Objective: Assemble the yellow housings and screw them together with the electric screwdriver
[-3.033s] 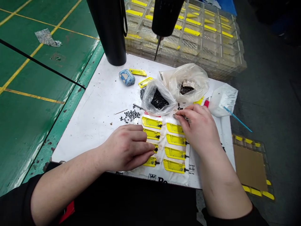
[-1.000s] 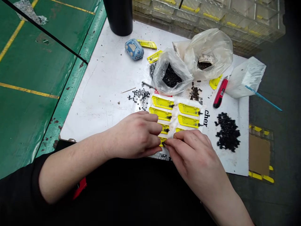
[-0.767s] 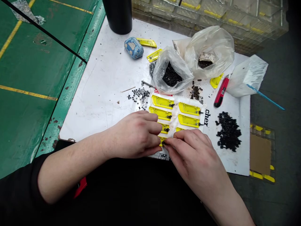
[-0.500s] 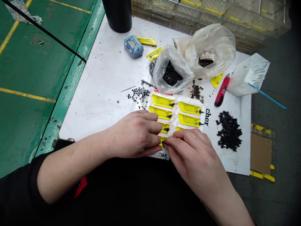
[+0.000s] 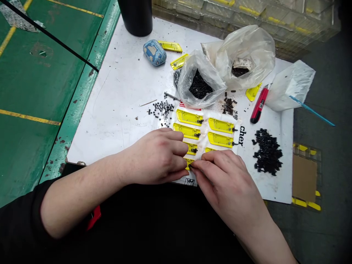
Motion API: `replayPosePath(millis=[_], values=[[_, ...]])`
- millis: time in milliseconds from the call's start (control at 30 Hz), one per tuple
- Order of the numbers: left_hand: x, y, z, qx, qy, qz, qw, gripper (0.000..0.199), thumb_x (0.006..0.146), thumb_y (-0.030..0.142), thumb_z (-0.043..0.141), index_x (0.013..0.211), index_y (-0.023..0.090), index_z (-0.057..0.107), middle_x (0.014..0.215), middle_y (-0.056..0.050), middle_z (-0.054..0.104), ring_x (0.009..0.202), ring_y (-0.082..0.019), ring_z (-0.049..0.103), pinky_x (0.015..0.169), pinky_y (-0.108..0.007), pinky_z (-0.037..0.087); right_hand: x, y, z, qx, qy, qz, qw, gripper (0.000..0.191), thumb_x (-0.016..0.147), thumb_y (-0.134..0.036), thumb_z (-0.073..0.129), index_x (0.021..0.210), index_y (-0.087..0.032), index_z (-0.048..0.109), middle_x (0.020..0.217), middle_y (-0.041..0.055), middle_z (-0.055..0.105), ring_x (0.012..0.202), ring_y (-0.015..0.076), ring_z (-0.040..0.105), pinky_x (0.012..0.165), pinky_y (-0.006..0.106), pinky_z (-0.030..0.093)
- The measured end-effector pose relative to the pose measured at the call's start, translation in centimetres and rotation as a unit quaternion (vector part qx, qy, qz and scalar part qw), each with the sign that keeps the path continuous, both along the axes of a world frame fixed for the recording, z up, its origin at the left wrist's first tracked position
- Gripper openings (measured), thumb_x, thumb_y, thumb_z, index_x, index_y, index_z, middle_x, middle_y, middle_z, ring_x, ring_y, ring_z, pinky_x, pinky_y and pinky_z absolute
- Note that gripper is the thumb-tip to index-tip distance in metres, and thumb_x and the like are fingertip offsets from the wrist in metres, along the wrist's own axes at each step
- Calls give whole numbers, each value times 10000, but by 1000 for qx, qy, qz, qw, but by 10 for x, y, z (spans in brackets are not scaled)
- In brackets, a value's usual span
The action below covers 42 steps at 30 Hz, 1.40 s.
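My left hand (image 5: 156, 157) angles inward, fingers closed on a yellow part (image 5: 188, 161); my right hand (image 5: 225, 179) pinches its small black piece (image 5: 190, 166). A plastic bag (image 5: 189, 73) holds black pellets (image 5: 200, 83).

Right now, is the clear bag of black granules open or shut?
Open: the clear plastic bag gapes at the top, showing black granules inside.

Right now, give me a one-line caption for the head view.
Left hand and right hand meet at a small black fitting on a yellow piece.
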<state>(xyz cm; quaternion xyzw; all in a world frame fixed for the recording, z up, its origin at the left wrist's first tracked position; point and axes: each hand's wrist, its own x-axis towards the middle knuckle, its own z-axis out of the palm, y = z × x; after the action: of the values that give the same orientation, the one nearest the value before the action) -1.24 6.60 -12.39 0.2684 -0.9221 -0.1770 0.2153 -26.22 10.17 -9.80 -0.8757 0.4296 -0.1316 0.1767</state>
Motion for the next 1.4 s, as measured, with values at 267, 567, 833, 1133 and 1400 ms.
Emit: replayPosePath(millis=[267, 567, 833, 1133, 1400], values=[[0, 0, 1, 0, 1, 0, 1000, 363, 1066, 415, 608, 785, 216, 722, 824, -40, 645, 831, -188, 522, 788, -395, 399, 0, 1, 1, 12, 1, -1, 1000, 89, 1069, -172, 691, 1137, -192, 744, 1114, 47, 701, 1040, 220, 606, 964, 435, 497], [-2, 2, 2, -21, -8, 1, 1000, 250, 1061, 384, 616, 945, 239, 783, 886, -40, 664, 852, -186, 536, 797, -407, 393, -14, 0, 3, 17, 5, -6, 1000, 149, 1057, -198, 714, 1205, -208, 728, 1169, 65, 694, 1109, 246, 611, 998, 445, 504], [-4, 2, 2, -45, -25, -5, 999, 230, 1053, 359, 636, 909, 236, 766, 879, -41, 646, 850, -178, 511, 789, -392, 363, -16, -1, 0, 8, 6, -10, 1000, 110, 1071, -187, 688, 1158, -209, 752, 1119, 52, 696, 1070, 239, 601, 969, 432, 495], [-4, 2, -3, -82, -14, -13, 996, 167, 1039, 328, 667, 937, 229, 755, 862, -39, 636, 849, -190, 496, 760, -401, 307, -14, -5, -3, -27, 20, 16, 999, 123, 1029, -122, 721, 1123, -197, 749, 1101, 46, 716, 1045, 245, 597, 925, 427, 451], [-3, 2, -5, -73, -9, -15, 997, 174, 1036, 326, 675, 914, 220, 741, 854, -40, 630, 857, -188, 510, 770, -394, 317, -15, -3, -9, -48, 18, 24, 998, 96, 1060, -150, 687, 1148, -185, 704, 1144, 71, 720, 1049, 247, 596, 933, 431, 439]])
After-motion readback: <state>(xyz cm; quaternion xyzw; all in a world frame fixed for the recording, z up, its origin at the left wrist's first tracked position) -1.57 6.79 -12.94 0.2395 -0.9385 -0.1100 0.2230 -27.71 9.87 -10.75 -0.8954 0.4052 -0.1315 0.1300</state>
